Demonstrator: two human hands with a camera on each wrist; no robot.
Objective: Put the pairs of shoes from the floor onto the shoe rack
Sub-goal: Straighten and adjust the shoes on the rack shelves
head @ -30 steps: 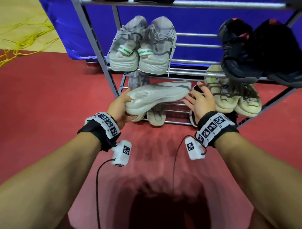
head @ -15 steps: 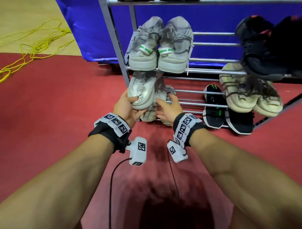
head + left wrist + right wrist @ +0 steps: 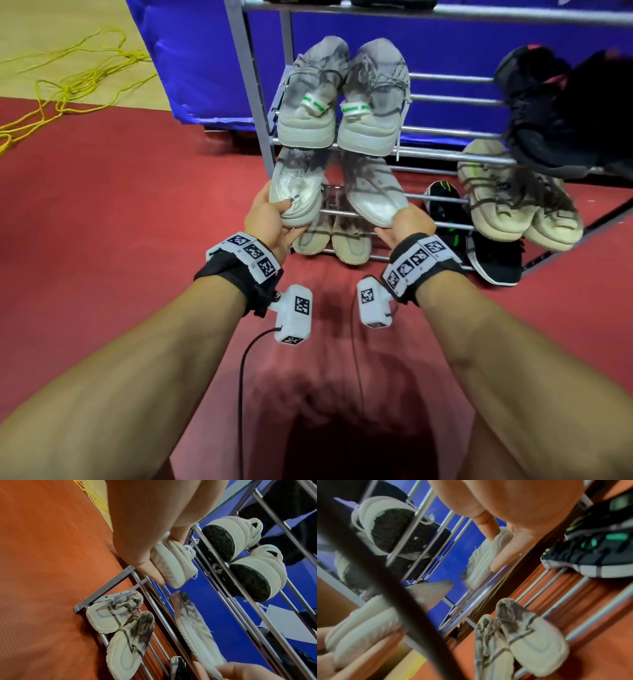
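Note:
Two pale white sneakers lie side by side on the middle tier of the metal shoe rack (image 3: pixel 445 151), toes pointing in under the upper tier. My left hand (image 3: pixel 279 216) grips the heel of the left sneaker (image 3: pixel 296 186); the left wrist view shows thumb and fingers of that hand (image 3: pixel 164 559) clamped round its sole (image 3: pixel 175 566). My right hand (image 3: pixel 399 224) holds the heel of the right sneaker (image 3: pixel 373 192), thumb and fingers (image 3: pixel 498 555) on either side of it (image 3: pixel 479 566).
A grey pair with green-lettered tabs (image 3: pixel 339 102) and a black pair (image 3: pixel 555 113) fill the upper tier. A beige pair (image 3: pixel 513 202) sits on the middle tier's right. Below are another beige pair (image 3: pixel 332 236) and a black-green pair (image 3: pixel 479 240). Yellow cord (image 3: pixel 68 85) lies on the floor at left.
A second ago my left hand held one sneaker sideways and my right hand was free. Now the sneaker is turned toe-in on the tier, and each hand holds one heel.

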